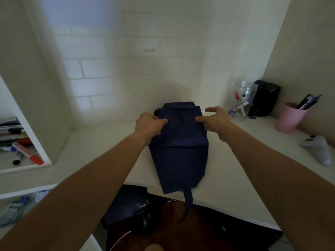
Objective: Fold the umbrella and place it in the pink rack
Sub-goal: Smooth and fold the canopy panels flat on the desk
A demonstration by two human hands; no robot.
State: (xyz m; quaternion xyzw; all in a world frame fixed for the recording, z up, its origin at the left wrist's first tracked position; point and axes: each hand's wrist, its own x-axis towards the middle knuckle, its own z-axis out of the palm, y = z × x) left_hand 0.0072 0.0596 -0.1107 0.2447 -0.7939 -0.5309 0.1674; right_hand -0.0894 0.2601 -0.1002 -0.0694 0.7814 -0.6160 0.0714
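Note:
A navy blue umbrella (179,156) lies collapsed on the white counter (226,169), its fabric spread flat in a folded panel and its strap (187,201) hanging over the front edge. My left hand (150,125) pinches the fabric at the far left side. On the far right side my right hand (215,119) has thumb and fingers on the fabric edge, with the index finger raised. A dark end of the umbrella (156,111) pokes out behind my left hand. The pink cup-like rack (288,118) stands at the right with pens in it.
A clear jar (242,100) of markers and a black box (264,97) stand at the back right. A white controller (318,149) lies near the right edge. An open shelf (20,142) on the left holds markers and papers. Dark bags (130,205) sit below the counter.

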